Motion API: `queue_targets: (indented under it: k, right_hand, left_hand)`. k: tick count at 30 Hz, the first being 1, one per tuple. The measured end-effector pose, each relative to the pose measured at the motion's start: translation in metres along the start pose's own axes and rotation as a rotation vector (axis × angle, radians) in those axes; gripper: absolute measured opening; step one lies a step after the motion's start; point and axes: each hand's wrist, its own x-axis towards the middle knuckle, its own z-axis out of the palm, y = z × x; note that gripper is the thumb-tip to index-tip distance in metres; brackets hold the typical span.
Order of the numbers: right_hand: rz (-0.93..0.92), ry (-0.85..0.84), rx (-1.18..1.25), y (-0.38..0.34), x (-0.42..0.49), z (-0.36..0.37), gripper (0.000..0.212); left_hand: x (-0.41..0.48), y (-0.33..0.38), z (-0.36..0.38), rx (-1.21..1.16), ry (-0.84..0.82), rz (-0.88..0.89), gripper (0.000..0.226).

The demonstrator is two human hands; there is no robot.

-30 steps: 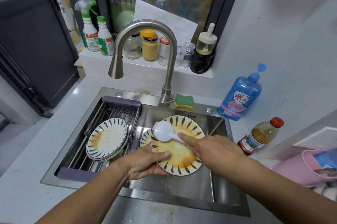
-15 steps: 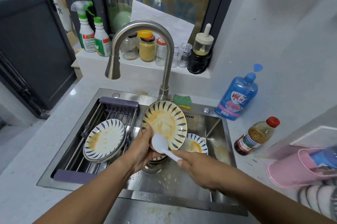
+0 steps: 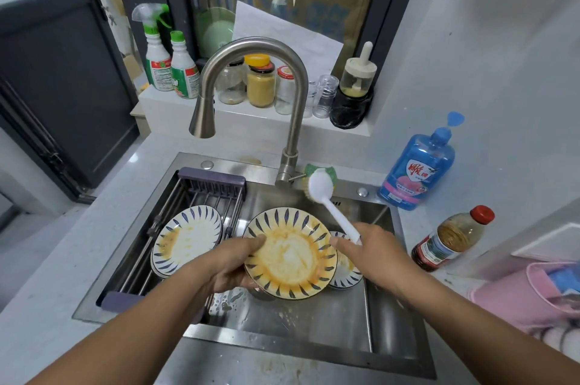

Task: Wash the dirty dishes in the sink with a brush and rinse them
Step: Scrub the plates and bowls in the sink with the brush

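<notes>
My left hand [image 3: 230, 262] grips a blue-patterned plate [image 3: 290, 254] smeared with orange sauce, thumb on its left rim, held over the steel sink [image 3: 314, 334]. My right hand [image 3: 373, 251] holds the white handle of a dish brush [image 3: 320, 187]. The brush head is raised toward the faucet base, away from the plate. Another dirty plate [image 3: 345, 275] lies in the basin, partly hidden behind the held one. A stack of stained plates [image 3: 188, 238] rests on the drain rack [image 3: 207, 187] at the sink's left.
The curved faucet [image 3: 251, 83] arches over the sink, with no water running. A green sponge [image 3: 329, 170] lies behind the brush head. A blue detergent bottle [image 3: 417, 171] and a red-capped sauce bottle [image 3: 452, 238] stand on the right counter. Jars and spray bottles [image 3: 163, 55] line the sill.
The brush has lifted off the plate and swung up toward the faucet base. My left hand has lowered the plate and tilted it flatter, facing up.
</notes>
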Motion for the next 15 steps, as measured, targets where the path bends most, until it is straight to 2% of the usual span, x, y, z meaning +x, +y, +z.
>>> queue_targets:
  k: [4, 7, 9, 12, 15]
  right_hand:
    - [0.151, -0.116, 0.46, -0.002, 0.012, 0.008, 0.031]
    - [0.218, -0.249, 0.651, -0.006, 0.016, 0.012, 0.016]
    - [0.275, -0.27, 0.715, -0.008, 0.02, 0.015, 0.003]
    - [0.378, -0.256, 0.72, -0.004, 0.025, 0.021, 0.009]
    - [0.475, -0.233, 0.72, -0.001, 0.026, 0.021, 0.015]
  left_hand:
    - [-0.003, 0.006, -0.005, -0.032, -0.034, 0.001, 0.047]
    - [-0.005, 0.007, -0.007, -0.004, -0.073, 0.034, 0.053]
    - [-0.008, 0.009, -0.006, 0.057, -0.072, 0.145, 0.048]
    - [-0.025, 0.012, -0.005, 0.325, -0.113, 0.312, 0.069]
    - [-0.037, 0.012, -0.011, 0.795, -0.177, 0.402, 0.091]
